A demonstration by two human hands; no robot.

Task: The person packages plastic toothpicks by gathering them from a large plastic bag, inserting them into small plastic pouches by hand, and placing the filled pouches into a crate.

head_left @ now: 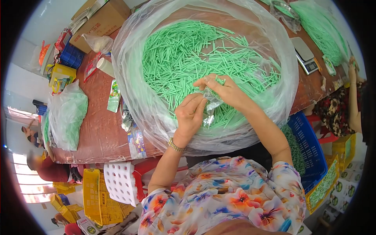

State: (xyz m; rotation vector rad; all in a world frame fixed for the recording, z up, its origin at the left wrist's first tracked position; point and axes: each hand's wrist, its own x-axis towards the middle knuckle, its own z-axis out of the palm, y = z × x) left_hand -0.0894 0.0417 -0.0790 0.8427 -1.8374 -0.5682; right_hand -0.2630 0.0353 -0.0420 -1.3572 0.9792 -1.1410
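A small clear plastic bag is between my two hands, above a heap of thin green sticks. My left hand is closed, its thumb and fingers pinching the edge of the bag. Curled over the bag's upper end, my right hand is closed too, and a few green sticks show between its fingers. The fingertips partly hide the bag's mouth. The heap lies inside a large clear plastic sack whose rim is rolled open around it.
On the reddish table are a bag of green sticks, a green packet and a white cup. A scale is at right, near another person's arm. A blue crate stands beside my right side.
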